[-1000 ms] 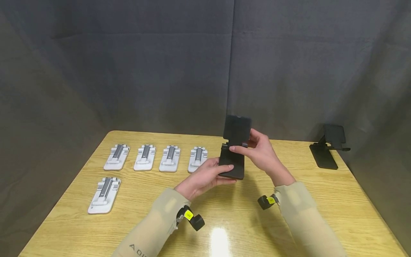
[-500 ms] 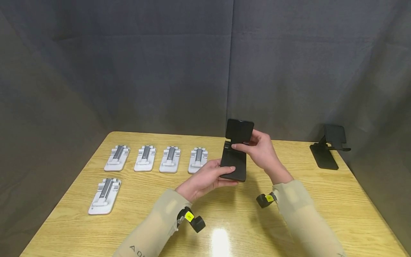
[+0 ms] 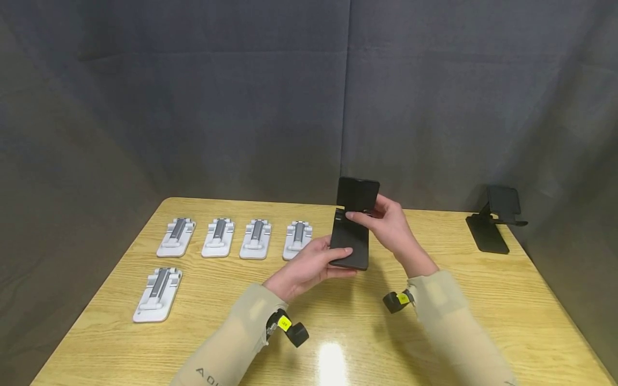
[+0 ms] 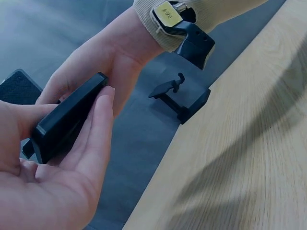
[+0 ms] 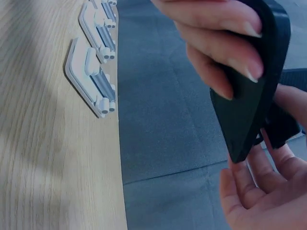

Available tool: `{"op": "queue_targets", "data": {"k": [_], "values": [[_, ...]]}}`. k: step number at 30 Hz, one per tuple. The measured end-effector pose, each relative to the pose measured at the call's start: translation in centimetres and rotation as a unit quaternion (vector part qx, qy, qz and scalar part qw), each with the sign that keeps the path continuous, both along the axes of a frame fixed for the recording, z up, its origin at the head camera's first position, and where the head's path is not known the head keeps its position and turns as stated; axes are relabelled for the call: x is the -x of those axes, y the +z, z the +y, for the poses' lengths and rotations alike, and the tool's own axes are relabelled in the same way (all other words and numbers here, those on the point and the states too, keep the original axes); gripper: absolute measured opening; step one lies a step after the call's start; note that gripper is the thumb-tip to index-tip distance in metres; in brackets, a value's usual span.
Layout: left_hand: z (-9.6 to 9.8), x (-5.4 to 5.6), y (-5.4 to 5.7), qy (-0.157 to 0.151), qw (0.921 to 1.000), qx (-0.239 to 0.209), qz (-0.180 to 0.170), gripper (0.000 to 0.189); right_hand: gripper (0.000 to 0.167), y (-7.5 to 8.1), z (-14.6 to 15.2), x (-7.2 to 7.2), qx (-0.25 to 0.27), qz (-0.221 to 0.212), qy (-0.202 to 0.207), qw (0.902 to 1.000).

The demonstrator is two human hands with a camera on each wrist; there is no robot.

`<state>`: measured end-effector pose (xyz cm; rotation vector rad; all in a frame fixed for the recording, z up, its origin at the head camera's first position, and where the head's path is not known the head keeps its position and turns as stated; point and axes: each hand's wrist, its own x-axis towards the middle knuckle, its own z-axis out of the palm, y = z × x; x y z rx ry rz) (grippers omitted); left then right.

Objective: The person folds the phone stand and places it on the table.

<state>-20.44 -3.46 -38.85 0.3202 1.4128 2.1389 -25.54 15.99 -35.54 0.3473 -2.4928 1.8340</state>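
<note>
A black folding phone stand (image 3: pixel 350 241) is held up above the table, its upper plate raised at an angle from its flat base. My left hand (image 3: pixel 314 267) grips the base from the lower left, thumb across its face and fingers beneath. At the hinge end, my right hand (image 3: pixel 390 222) pinches the stand with the thumb on the front and fingers behind the plate. In the left wrist view the base of the phone stand (image 4: pixel 72 112) shows edge-on between the hands. From the right wrist, left-hand fingers (image 5: pixel 230 48) spread under the base of the stand (image 5: pixel 249 105).
Several white folded phone stands (image 3: pixel 255 239) lie in a row at the back left of the wooden table (image 3: pixel 232 343), with another white stand (image 3: pixel 157 295) in front. An unfolded black stand (image 3: pixel 488 230) stands at the back right. A dark curtain (image 3: pixel 241 107) hangs behind.
The upper plate of the black phone stand has tilted toward the viewer, so it looks shorter. Both hands keep their hold and have shifted only slightly.
</note>
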Motion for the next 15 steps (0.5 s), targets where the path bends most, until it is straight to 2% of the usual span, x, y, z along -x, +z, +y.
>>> {"op": "queue_targets", "data": {"k": [5,9,12,15], "values": [[-0.1,0.1,-0.1,0.008,1.0,0.003,-0.004,0.038,0.051,0.3,0.3,-0.1,-0.014,-0.015,-0.013,0.9997],[-0.1,0.1,-0.2,0.009,0.9999,0.0,-0.005,0.037,0.053,1.0,0.4,-0.2,-0.009,-0.007,-0.012,0.9999],[0.0,0.1,-0.2,0.009,0.9999,-0.003,-0.004,0.037,0.063,1.8,0.4,-0.3,0.006,-0.004,-0.01,0.9999],[0.1,0.1,-0.3,0.011,0.9999,-0.006,-0.002,0.036,0.076,2.6,0.4,-0.4,0.015,-0.023,-0.017,0.9995]]}}
